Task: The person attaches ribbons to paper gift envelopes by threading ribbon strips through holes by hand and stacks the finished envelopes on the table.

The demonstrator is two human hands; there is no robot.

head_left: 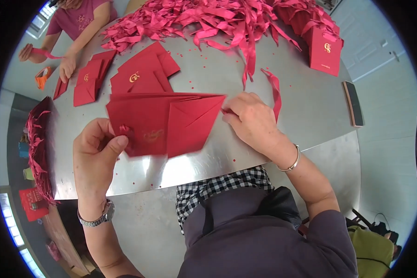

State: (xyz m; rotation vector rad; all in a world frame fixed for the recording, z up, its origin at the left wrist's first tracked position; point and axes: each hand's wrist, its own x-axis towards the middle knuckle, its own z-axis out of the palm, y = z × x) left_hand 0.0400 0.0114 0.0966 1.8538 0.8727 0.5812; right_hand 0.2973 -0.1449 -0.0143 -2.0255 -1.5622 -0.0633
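My left hand (97, 150) grips a folded red paper gift bag (148, 123) with a gold emblem, raised above the table. Its thumb presses beside a small red ribbon knot (124, 129) on the bag's face. At the bag's right corner, my right hand (252, 118) is closed in a pinch, and a small red bit that looks like a ribbon end shows at its fingertips. A loose pink-red ribbon (274, 90) lies on the table just beyond this hand. Part of the bag is blurred.
Flat red bags (136, 74) lie on the metal table (204, 162) beyond my left hand. A heap of ribbons (208, 21) covers the far side, near a red bag stack (325, 51). A phone (353, 103) rests at the right edge. A co-worker's hand (67, 66) touches bags far left.
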